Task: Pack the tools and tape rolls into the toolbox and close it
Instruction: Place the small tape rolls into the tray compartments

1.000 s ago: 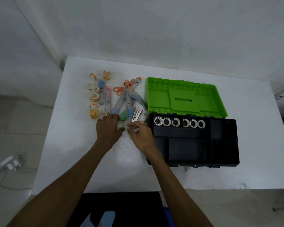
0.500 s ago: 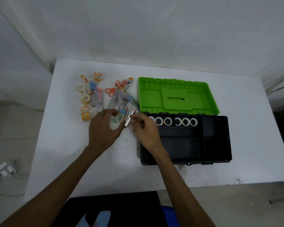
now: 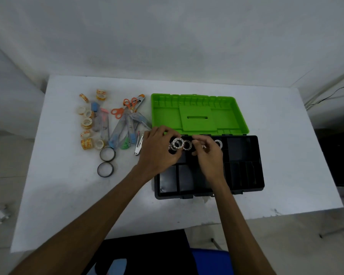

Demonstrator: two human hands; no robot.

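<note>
Over the open toolbox (image 3: 246, 187), left hand (image 3: 159, 150) grip pinching a white tape roll (image 3: 177, 144), right hand (image 3: 209, 153) grip unclear

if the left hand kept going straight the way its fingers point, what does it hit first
Most likely the white tape roll already at the left hand's fingertips, over the toolbox's back row; beyond that, the open green lid. Depth is hard to judge from this one view.

glossy green plastic lid (image 3: 199, 114), matt black plastic toolbox (image 3: 244, 175), shiny metal folding tool (image 3: 139, 144), matt white table (image 3: 68, 191)
</note>
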